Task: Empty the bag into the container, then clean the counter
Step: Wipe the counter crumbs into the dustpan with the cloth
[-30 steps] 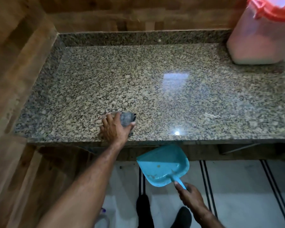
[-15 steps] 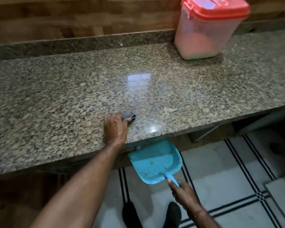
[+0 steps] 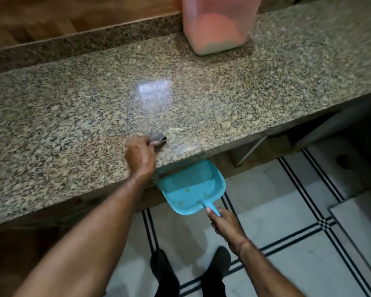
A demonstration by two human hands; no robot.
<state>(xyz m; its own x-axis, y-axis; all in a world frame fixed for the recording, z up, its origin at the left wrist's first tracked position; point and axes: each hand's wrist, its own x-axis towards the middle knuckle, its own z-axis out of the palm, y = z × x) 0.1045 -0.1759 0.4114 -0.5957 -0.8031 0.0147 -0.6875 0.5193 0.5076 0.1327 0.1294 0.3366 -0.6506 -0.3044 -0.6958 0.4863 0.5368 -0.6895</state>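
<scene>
My left hand (image 3: 140,156) presses a small grey cloth (image 3: 157,137) onto the speckled granite counter (image 3: 73,125), close to its front edge. Only the cloth's tip shows past my fingers. My right hand (image 3: 224,221) grips the handle of a turquoise dustpan (image 3: 191,187), held just below the counter's edge and to the right of my left hand. A few crumbs lie in the pan. A translucent container (image 3: 216,24) holding pinkish-orange powder stands at the back of the counter; its lid is out of frame. A faint pale smear lies on the granite right of the cloth.
A granite backsplash (image 3: 84,43) and wooden wall run behind the counter. Below lies a white tiled floor (image 3: 287,211) with black stripes. My two dark shoes (image 3: 165,273) stand on it. An open dark space sits under the counter at the right.
The view has swung right and closer, so the container now sits top centre. My left hand slid the cloth rightward along the front edge. The dustpan followed under the edge.
</scene>
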